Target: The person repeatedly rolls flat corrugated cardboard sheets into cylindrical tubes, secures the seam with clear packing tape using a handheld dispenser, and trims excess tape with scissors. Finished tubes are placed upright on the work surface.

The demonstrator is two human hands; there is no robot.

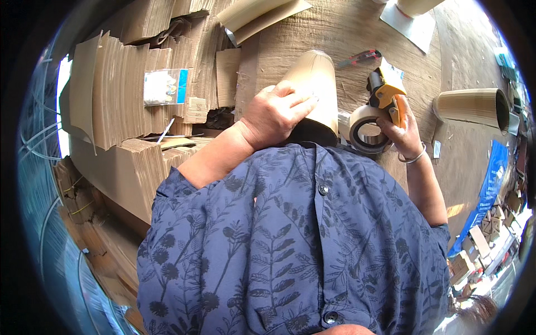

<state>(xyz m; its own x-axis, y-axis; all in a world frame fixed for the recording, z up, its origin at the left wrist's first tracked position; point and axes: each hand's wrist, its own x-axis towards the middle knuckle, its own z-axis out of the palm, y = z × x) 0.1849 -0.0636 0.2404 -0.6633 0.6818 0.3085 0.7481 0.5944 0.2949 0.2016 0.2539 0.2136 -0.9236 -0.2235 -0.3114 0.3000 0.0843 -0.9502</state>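
Observation:
A tan cardboard tube (315,70) lies in front of my chest, its dark hollow end toward me. My left hand (277,110) is on the tube's upper left side, fingers bent and pressed together against its surface. My right hand (406,127) grips the handle of a yellow and black tape dispenser (387,88), to the right of the tube. A wide roll of packing tape (355,118) sits on the dispenser, next to the tube's near end. Any tape under my left fingers cannot be made out.
A red and black utility knife (360,57) lies beyond the tube on the wooden table (346,25). Another cardboard tube (472,106) lies at right; a curved cardboard piece (259,19) lies far off. Stacked cardboard sheets (120,84) fill the left, with a small clear packet (165,87) on them.

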